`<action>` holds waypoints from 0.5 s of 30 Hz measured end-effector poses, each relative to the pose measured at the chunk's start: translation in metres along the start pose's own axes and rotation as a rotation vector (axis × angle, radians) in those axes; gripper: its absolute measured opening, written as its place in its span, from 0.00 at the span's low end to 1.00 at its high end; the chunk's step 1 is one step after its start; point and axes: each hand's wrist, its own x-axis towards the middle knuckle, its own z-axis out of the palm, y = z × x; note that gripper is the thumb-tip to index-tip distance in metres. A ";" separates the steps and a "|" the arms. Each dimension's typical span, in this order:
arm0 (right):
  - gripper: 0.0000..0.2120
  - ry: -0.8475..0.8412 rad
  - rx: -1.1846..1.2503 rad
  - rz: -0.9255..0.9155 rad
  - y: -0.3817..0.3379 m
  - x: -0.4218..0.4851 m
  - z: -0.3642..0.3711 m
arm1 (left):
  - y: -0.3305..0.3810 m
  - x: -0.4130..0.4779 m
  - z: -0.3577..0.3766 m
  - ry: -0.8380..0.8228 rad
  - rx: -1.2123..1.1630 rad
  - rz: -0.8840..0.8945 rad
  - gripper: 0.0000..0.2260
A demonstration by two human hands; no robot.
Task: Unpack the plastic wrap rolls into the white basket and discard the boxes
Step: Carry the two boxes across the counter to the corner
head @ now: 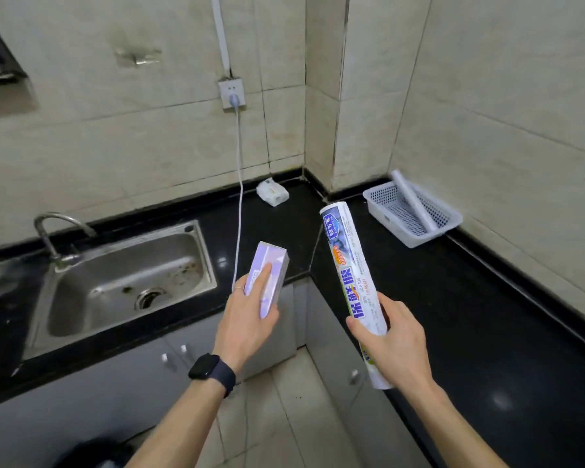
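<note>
Two bare hands in view, each grasping one item above the corner of a black countertop (470, 315). Right hand (397, 342): fingers wrapped around the lower part of a printed plastic wrap roll (353, 282), held tilted with its top end leaning toward the back corner; label white and blue with large characters. Left hand (247, 319): closed around a pale purple box (271, 278), index finger laid along its face, the box's far end pointing up and away; a dark smartwatch (205, 366) sits on that wrist. One white basket (416, 239) stands on the right-hand run of the counter against the tiled wall, well apart from both hands, holding a second roll (414, 202), unprinted and pale, propped diagonally with its upper end over the back rim. One stainless sink (125, 275) with a curved faucet (53, 231) is set into the left run of the counter. One white wall socket (232, 94) with a plug in it, its pale cable (239, 204) hanging down to the counter edge near the box. One small white wrapped packet (272, 192) lies on the counter near the back corner. Grey cabinet doors (169, 359) sit below the counter.
</note>
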 end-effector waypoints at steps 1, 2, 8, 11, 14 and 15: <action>0.25 -0.001 -0.011 0.001 -0.004 0.007 0.007 | -0.004 0.011 -0.001 -0.003 0.002 -0.001 0.33; 0.24 -0.004 -0.023 0.004 -0.006 0.015 0.014 | -0.008 0.022 -0.001 -0.010 0.004 -0.008 0.33; 0.25 0.007 -0.090 0.019 0.002 0.076 0.050 | -0.026 0.095 0.021 -0.040 -0.027 -0.054 0.34; 0.31 0.001 -0.070 0.058 0.013 0.113 0.067 | -0.032 0.134 0.038 -0.068 -0.010 -0.035 0.34; 0.37 -0.025 -0.024 0.126 0.022 0.148 0.080 | -0.033 0.175 0.051 -0.125 -0.007 -0.067 0.33; 0.37 -0.027 -0.009 0.147 0.026 0.158 0.084 | -0.034 0.187 0.057 -0.144 -0.008 -0.066 0.34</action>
